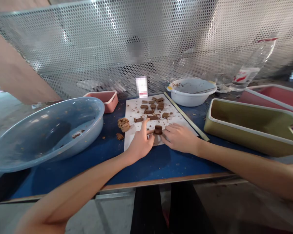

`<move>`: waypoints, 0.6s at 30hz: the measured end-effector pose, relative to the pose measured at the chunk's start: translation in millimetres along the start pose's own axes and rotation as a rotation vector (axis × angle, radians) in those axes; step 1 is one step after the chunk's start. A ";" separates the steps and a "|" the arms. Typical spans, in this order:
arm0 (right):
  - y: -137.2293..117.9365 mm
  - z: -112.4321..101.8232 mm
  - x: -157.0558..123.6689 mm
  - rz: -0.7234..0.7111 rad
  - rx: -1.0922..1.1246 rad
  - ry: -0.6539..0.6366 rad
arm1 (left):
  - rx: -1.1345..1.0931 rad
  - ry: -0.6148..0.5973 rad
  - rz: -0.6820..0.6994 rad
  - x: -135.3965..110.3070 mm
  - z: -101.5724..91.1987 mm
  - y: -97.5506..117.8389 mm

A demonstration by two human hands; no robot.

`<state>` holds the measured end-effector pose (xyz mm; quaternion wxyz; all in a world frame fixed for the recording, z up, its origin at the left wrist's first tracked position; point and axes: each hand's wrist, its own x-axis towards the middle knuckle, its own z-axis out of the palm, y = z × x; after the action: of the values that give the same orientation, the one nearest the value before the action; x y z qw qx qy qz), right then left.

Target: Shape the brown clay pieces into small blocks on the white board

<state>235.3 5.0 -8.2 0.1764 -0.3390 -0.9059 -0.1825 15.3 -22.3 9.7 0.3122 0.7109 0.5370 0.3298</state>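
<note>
Risky squeeze, I'd say: one side pushes harder and that soft-looking brown block could tip or squash. Left hand is loose, index lifted, thumb tip on the block's left flank. The block stands between both hands, at the white board's near edge. Right hand has bunched fingertips on the opposite flank; can't tell whether its thumb pinches.

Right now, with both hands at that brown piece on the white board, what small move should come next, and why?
Probably a squeeze inward to square the brown piece: the left hand and the right hand touch its opposite sides on the white board, and it looks thicker than the shaped pieces farther back.
</note>
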 end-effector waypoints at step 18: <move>3.8 -9.0 0.4 0.044 0.110 0.018 | 0.008 -0.004 0.010 -0.5 -1.1 0.0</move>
<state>239.4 3.9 0.6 0.2069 -0.3468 -0.9053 -0.1317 14.4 -22.6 10.3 0.3086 0.7155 0.5342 0.3279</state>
